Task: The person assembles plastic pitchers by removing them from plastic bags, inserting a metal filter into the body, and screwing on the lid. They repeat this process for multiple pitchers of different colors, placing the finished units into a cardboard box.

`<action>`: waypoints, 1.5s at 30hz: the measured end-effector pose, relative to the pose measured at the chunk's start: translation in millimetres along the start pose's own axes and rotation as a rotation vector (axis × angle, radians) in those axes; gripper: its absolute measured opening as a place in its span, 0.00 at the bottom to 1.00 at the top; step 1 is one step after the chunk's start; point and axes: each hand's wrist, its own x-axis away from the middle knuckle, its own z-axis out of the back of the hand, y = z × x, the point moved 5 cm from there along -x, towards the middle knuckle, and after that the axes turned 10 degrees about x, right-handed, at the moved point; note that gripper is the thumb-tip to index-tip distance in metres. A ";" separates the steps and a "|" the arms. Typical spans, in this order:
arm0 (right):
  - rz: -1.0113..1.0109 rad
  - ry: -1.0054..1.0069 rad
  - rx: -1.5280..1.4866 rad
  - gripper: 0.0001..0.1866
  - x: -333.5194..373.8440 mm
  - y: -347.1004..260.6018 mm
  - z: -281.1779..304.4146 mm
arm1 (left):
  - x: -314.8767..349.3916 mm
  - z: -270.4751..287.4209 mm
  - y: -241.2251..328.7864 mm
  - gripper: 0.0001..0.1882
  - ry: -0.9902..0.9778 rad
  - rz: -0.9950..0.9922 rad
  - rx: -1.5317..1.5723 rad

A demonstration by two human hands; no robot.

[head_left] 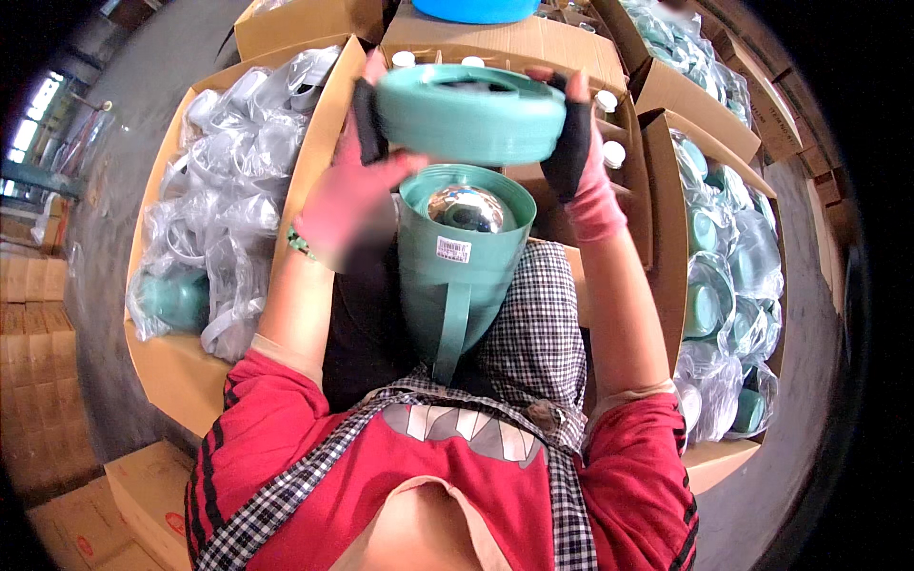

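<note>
A green vacuum flask body (440, 262) rests between my knees, its open end tipped away from me. Inside that end shows the shiny silver dome of a liner (466, 207). A handle (452, 324) and a small white label are on the near side. Just above the opening, apart from it, is a thick round green plastic cover (471, 119), slightly blurred. My left hand (354, 186), in a pink and black fingerless glove and partly blurred, grips its left side. My right hand (576, 152), gloved alike, is closed around its right side.
On the left stands a carton (157, 371) of grey parts in plastic bags (228, 181). Another carton (671, 247) at right holds bagged green parts (752, 252). A divided carton with white-capped bottles (612, 154) sits ahead, a blue tub (476, 8) behind it.
</note>
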 end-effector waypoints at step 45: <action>-0.230 0.171 0.066 0.26 72.6 85.1 25.1 | 31.9 10.3 -96.3 0.17 0.191 0.499 0.277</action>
